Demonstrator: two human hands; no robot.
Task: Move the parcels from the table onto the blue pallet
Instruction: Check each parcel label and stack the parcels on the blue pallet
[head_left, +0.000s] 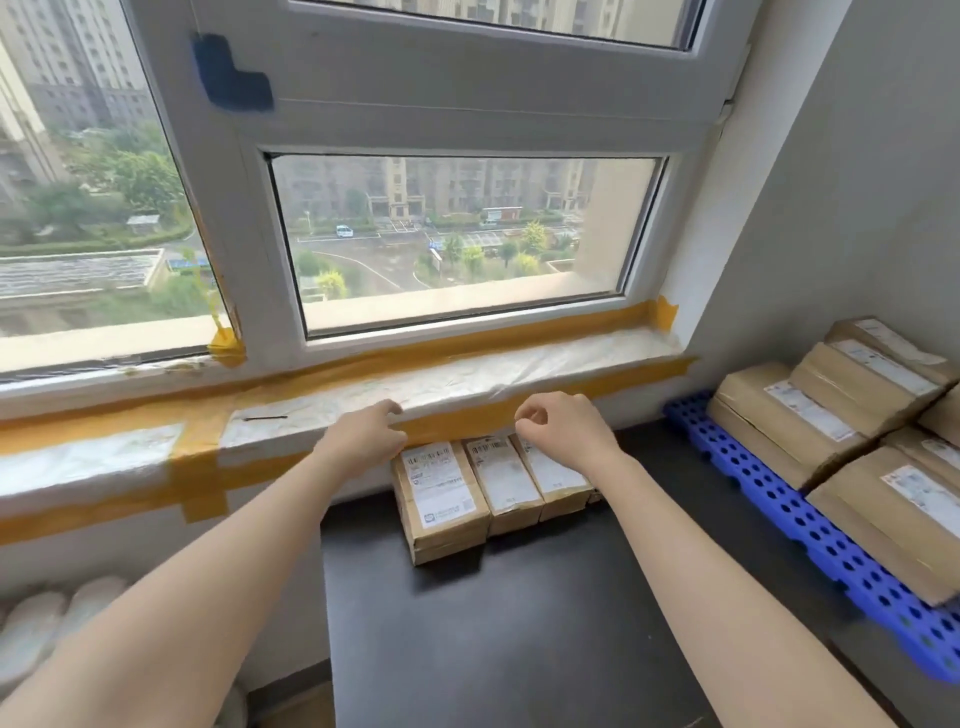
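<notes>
Three brown parcels with white labels stand side by side on the black table (519, 623), against the wall under the window sill: left parcel (439, 499), middle parcel (501, 480), right parcel (556, 475). My left hand (363, 436) hovers above the left parcel with loosely curled fingers, holding nothing. My right hand (566, 426) hovers above the right parcel, fingers loosely curled, also empty. The blue pallet (779, 499) lies at the right of the table and carries several stacked brown parcels (810, 410).
A window sill (363, 400) covered in plastic film and orange tape juts out just above the parcels. A grey wall closes the right side behind the pallet. A white radiator (47, 629) sits at the lower left, beside the table's left edge.
</notes>
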